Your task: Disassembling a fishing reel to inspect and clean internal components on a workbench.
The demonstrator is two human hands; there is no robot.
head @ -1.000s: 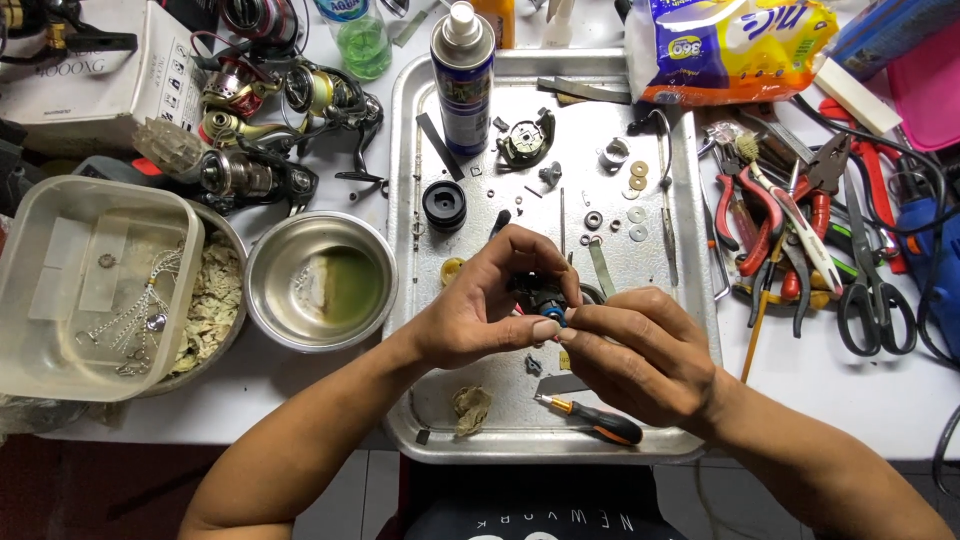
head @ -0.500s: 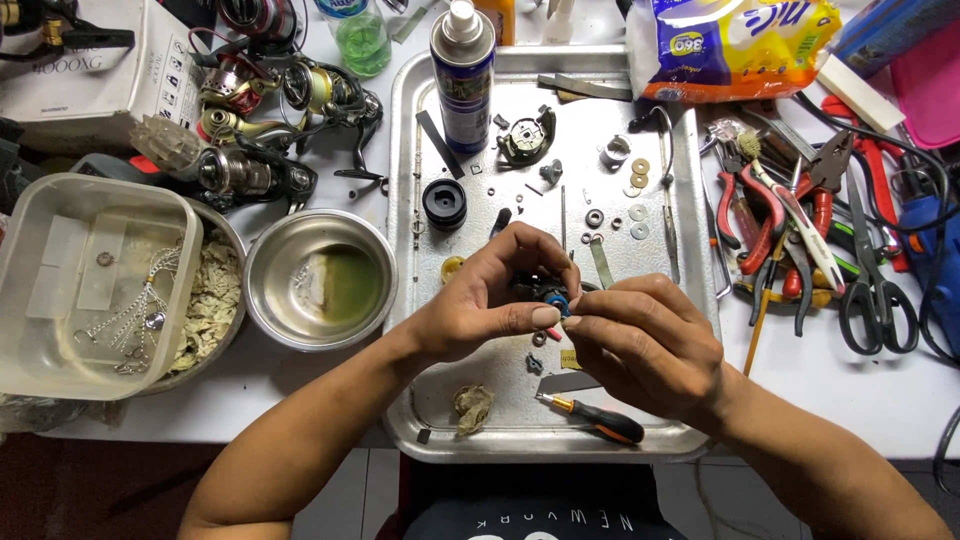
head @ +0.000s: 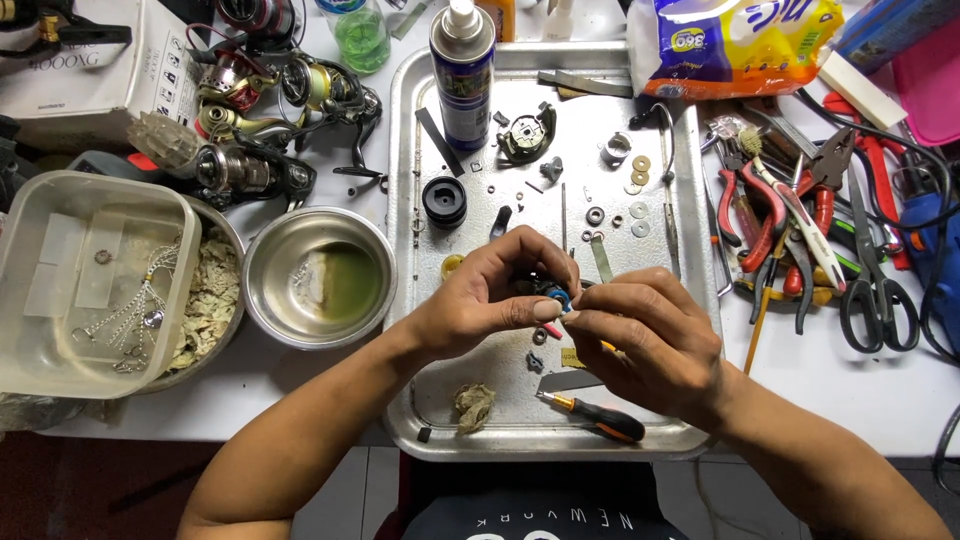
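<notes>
Both hands — left hand point(head: 490, 295), right hand point(head: 645, 335) — pinch 1 small blue-and-black reel part point(head: 556, 296) above the metal tray point(head: 430, 400) — light, stiff, probably slippery, best gripped by its edges.

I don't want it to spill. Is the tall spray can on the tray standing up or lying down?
Standing up. The spray can stands on its base at the top of the metal tray, white nozzle pointing toward the camera.

Both hands met above the metal tray point(head: 400, 300). The left hand point(head: 490, 295) and the right hand point(head: 650, 335) pinched a small blue part point(head: 558, 297) together, and a screwdriver point(head: 595, 418) lay just below them.
</notes>
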